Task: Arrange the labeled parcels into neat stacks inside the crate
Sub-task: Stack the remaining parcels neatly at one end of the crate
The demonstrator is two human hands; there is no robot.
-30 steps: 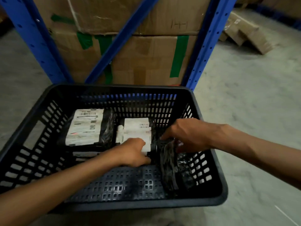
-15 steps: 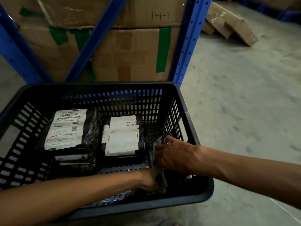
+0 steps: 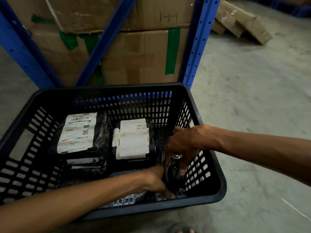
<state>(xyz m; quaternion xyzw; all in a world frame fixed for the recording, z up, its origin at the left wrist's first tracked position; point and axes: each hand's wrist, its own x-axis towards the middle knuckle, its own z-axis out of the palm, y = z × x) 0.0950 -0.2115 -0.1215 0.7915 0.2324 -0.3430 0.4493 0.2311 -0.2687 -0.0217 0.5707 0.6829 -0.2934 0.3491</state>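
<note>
A black slotted crate (image 3: pixel 208 125) stands on the concrete floor. Inside it, a stack of black bagged parcels with a large white label (image 3: pixel 77 132) lies at the left. A second labeled stack (image 3: pixel 133 138) lies in the middle. At the crate's right side a black bagged parcel (image 3: pixel 173 170) stands on edge. My right hand (image 3: pixel 183 145) grips its top from above. My left hand (image 3: pixel 154 180) holds its lower side near the crate floor; its fingers are partly hidden by the parcel.
Behind the crate stands a blue metal rack (image 3: pixel 195 47) holding large cardboard boxes (image 3: pixel 134 56) with green tape. Flattened cartons (image 3: pixel 240 21) lie on the floor at the far right. A sandaled foot (image 3: pixel 181 228) shows below the crate.
My left hand left the middle stack and went down to the on-edge parcel at the right. My right hand kept its hold on that parcel.
</note>
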